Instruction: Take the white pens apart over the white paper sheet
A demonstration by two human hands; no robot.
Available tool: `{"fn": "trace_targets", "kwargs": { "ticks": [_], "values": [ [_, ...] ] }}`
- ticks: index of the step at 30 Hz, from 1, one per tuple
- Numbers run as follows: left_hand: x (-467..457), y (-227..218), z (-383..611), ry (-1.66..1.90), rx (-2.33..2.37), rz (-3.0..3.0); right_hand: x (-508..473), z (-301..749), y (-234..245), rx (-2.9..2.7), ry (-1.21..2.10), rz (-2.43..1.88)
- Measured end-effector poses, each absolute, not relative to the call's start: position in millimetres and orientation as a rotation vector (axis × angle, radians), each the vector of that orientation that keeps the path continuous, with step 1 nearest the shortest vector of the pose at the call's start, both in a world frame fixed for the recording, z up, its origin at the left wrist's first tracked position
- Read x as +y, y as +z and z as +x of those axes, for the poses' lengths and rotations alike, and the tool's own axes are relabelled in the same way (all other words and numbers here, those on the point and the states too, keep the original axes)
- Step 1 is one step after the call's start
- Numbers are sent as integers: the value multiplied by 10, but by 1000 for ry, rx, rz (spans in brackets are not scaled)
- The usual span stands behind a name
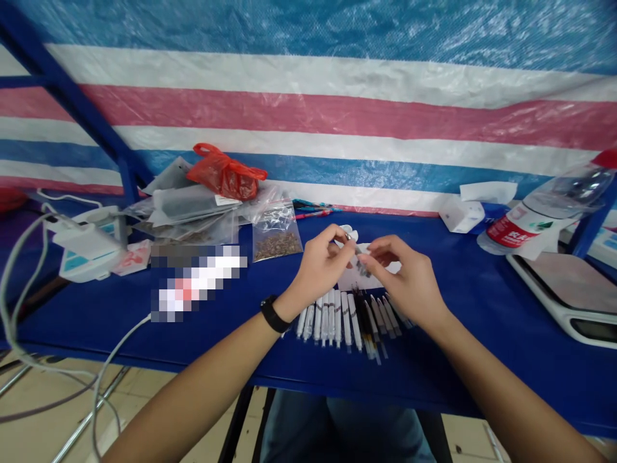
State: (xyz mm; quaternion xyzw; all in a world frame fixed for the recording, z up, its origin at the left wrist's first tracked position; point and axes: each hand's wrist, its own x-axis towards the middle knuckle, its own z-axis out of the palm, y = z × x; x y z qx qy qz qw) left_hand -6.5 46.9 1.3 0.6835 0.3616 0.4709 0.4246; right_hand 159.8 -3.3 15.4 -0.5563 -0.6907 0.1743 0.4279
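Closed in a fingertip grip, the left hand (321, 267) and right hand (405, 280) are brought together on a small clear piece (362, 265), its form partly hidden, above a white paper sheet (359, 280) mid-bench. A row of syringes (342, 319) is laid just nearer the front edge of the blue bench (482, 360).
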Motion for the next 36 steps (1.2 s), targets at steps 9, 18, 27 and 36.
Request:
{"fn": "trace_targets", "kwargs": {
  "ticks": [9, 18, 27, 36],
  "values": [
    [613, -9, -241, 1363, 1205, 1995, -126, 1598, 133, -2228, 262, -1729],
    [616, -27, -231, 1386, 1178, 2020, -140, 1530, 54, -2260, 416, -1800],
    [581, 4, -225, 1350, 1140, 1915, -143, 1499, 170, -2158, 584, -1904],
    [586, -4, -179, 1204, 861, 1406, -138, 1562, 222, -1851, 815, -1655]
  ]
}}
